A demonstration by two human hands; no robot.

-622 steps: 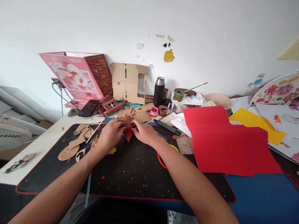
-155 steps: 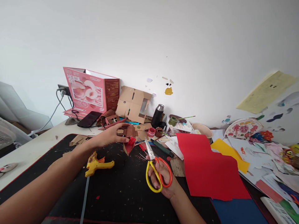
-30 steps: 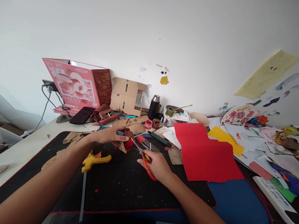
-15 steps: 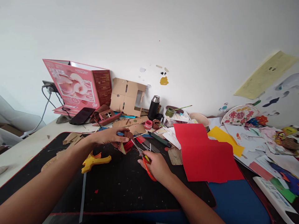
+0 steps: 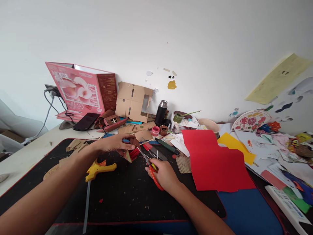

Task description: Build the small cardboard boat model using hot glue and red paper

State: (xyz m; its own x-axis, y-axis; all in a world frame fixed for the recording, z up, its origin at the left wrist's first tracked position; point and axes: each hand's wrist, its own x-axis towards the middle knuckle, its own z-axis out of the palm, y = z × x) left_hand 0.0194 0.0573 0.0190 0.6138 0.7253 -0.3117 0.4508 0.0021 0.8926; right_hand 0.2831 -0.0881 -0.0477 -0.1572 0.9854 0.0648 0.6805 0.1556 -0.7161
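Note:
My left hand (image 5: 118, 142) is closed around a small red-and-brown craft model (image 5: 132, 154), whose far side is hidden by the fingers. Scissors (image 5: 155, 179) with orange and yellow-green handles are gripped in my right hand (image 5: 165, 173). Their blades point up and left, with the tips at the right side of the model; whether they touch it I cannot tell. A yellow glue gun (image 5: 100, 169) with a long glue stick lies below my left wrist. Just right of the scissors is a piece of corrugated cardboard (image 5: 183, 163).
Red paper (image 5: 217, 163) covers the right of the black mat (image 5: 127, 202). Behind the hands stand a black thermos (image 5: 161, 112), paint jars (image 5: 155, 131) and a cut cardboard sheet (image 5: 130, 101). A dark green utility knife (image 5: 167, 146) lies beyond the scissors. A pink box (image 5: 83, 88) leans at back left.
Almost nothing differs. My right hand and the scissors have shifted very slightly; my left hand keeps its hold on the model.

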